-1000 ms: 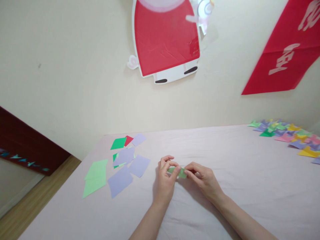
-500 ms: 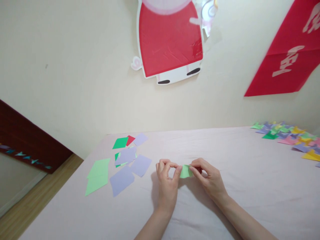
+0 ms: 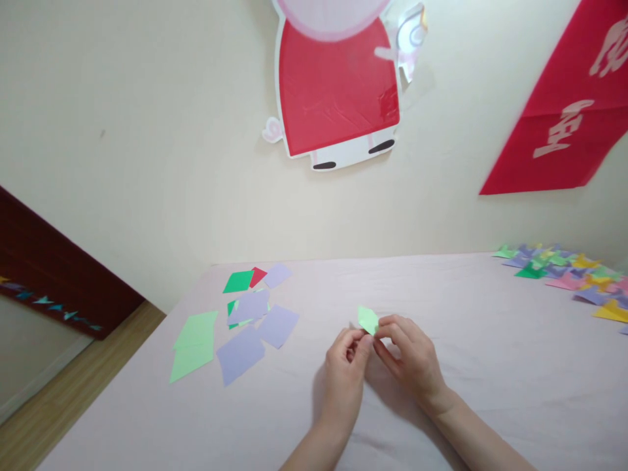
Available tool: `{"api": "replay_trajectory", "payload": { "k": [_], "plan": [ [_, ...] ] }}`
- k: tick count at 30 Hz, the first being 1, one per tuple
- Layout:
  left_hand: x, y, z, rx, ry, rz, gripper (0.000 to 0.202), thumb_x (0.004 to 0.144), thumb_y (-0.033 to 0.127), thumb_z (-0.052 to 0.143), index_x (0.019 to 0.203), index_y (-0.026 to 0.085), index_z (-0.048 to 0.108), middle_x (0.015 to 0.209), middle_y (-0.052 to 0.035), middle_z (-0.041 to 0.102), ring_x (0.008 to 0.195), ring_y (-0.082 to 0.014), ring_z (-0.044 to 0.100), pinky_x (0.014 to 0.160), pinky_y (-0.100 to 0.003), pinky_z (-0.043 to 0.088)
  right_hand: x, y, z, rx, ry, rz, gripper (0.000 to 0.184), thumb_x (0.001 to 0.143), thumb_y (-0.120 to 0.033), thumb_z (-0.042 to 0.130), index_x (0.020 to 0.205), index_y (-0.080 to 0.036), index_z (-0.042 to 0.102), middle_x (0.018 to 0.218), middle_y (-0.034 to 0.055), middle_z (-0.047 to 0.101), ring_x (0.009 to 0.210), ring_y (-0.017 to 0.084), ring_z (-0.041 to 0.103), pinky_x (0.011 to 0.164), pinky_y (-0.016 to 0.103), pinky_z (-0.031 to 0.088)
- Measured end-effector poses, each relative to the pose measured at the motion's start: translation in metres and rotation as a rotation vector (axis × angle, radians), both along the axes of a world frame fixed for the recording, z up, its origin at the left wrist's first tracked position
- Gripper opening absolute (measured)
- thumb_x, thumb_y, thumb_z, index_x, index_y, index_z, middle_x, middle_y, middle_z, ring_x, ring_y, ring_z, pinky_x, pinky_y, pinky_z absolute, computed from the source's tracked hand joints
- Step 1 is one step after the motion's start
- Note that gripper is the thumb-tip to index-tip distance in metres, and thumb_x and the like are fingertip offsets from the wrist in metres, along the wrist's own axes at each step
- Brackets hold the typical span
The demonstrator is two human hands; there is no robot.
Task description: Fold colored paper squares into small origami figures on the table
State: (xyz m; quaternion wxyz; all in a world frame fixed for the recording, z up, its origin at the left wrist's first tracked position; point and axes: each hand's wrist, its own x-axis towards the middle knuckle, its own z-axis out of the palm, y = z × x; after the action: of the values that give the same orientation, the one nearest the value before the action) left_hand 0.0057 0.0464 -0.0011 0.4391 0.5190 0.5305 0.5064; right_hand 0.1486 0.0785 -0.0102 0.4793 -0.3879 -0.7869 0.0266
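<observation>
A: Where's the lt-grn paper (image 3: 367, 319)?
B: Lower half of frame, just R of ctr.
A: Fingers?
B: L hand (image 3: 345, 369) pinching its bottom end; R hand (image 3: 411, 356) fingertips closed at its R edge.
A: Purple sheets (image 3: 240, 353)?
B: Flat, lower L.

The pale pink cloth (image 3: 441, 301) carried green, lilac and red paper sheets (image 3: 252, 305) around ten o'clock, and crowded, many-coloured folded papers (image 3: 564, 281) at two o'clock.
</observation>
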Motion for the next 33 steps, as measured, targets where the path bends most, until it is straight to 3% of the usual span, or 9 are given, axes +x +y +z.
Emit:
{"api": "replay_trajectory", "payload": {
  "k": [4,6,10,15,22,26,30,33],
  "plan": [
    [-0.003,0.005,-0.002,0.001,0.035,0.047,0.033,0.090,0.045,0.056,0.066,0.021,0.055,0.065,0.0038,0.052,0.063,-0.0147,0.050,0.059,-0.024,0.039,-0.005,-0.004,0.002,0.074,-0.150,0.048,0.008,0.090,-0.019,0.059,0.083,-0.022,0.060,0.080,0.0039,0.064,0.075,0.019,0.055,0.069,0.032,0.041],
    [-0.011,0.008,-0.002,0.054,0.177,0.047,0.029,0.091,0.038,0.057,0.067,0.021,0.057,0.068,0.0030,0.055,0.067,-0.0155,0.052,0.063,-0.025,0.039,-0.005,-0.005,0.001,0.079,-0.154,0.045,0.005,0.089,-0.019,0.060,0.093,-0.021,0.062,0.087,0.0059,0.063,0.081,0.021,0.054,0.073,0.033,0.042],
    [-0.026,0.011,0.001,0.257,0.593,-0.013,0.016,0.094,0.028,0.058,0.080,0.023,0.066,0.081,0.0000,0.065,0.081,-0.0191,0.057,0.075,-0.030,0.039,-0.003,-0.004,-0.003,0.107,-0.094,-0.070,0.020,0.090,-0.016,0.059,0.109,-0.022,0.062,0.109,0.0109,0.058,0.097,0.024,0.052,0.084,0.038,0.043],
    [-0.032,0.013,0.005,0.391,0.833,-0.031,0.011,0.094,0.025,0.060,0.086,0.024,0.068,0.082,-0.0009,0.067,0.081,-0.0202,0.055,0.074,-0.034,0.036,-0.003,-0.004,-0.001,0.084,-0.118,-0.089,0.016,0.090,-0.018,0.060,0.105,-0.026,0.063,0.120,0.0099,0.055,0.108,0.027,0.050,0.090,0.042,0.040],
    [-0.032,0.012,0.005,0.383,0.738,-0.048,0.005,0.091,0.024,0.065,0.088,0.024,0.069,0.084,0.0003,0.068,0.083,-0.0194,0.056,0.076,-0.033,0.036,-0.003,-0.001,-0.002,0.005,-0.092,-0.011,0.013,0.093,-0.018,0.055,0.094,-0.026,0.065,0.117,0.0074,0.062,0.108,0.025,0.052,0.091,0.041,0.038],
    [-0.033,0.014,-0.003,0.322,0.577,-0.091,0.007,0.091,0.023,0.064,0.087,0.024,0.069,0.085,0.0011,0.067,0.086,-0.0188,0.057,0.080,-0.032,0.037,-0.001,0.005,-0.010,-0.233,0.059,0.167,0.010,0.094,-0.026,0.054,0.092,-0.024,0.063,0.116,0.0078,0.065,0.112,0.025,0.054,0.095,0.042,0.040],
    [-0.032,0.017,-0.010,0.225,0.396,-0.113,0.011,0.089,0.022,0.064,0.079,0.022,0.068,0.081,0.0014,0.065,0.083,-0.0172,0.057,0.078,-0.029,0.040,0.001,0.008,-0.013,-0.505,0.260,0.249,0.013,0.092,-0.031,0.057,0.084,-0.022,0.062,0.088,0.0041,0.066,0.089,0.021,0.061,0.082,0.034,0.046],
    [-0.030,0.016,-0.010,0.172,0.344,-0.116,0.017,0.092,0.028,0.060,0.077,0.021,0.066,0.080,0.0011,0.063,0.080,-0.0162,0.057,0.075,-0.027,0.040,0.000,0.007,-0.012,-0.606,0.343,0.257,0.015,0.089,-0.031,0.060,0.078,-0.021,0.061,0.080,0.0019,0.062,0.078,0.018,0.059,0.074,0.030,0.046]
  ]
}}
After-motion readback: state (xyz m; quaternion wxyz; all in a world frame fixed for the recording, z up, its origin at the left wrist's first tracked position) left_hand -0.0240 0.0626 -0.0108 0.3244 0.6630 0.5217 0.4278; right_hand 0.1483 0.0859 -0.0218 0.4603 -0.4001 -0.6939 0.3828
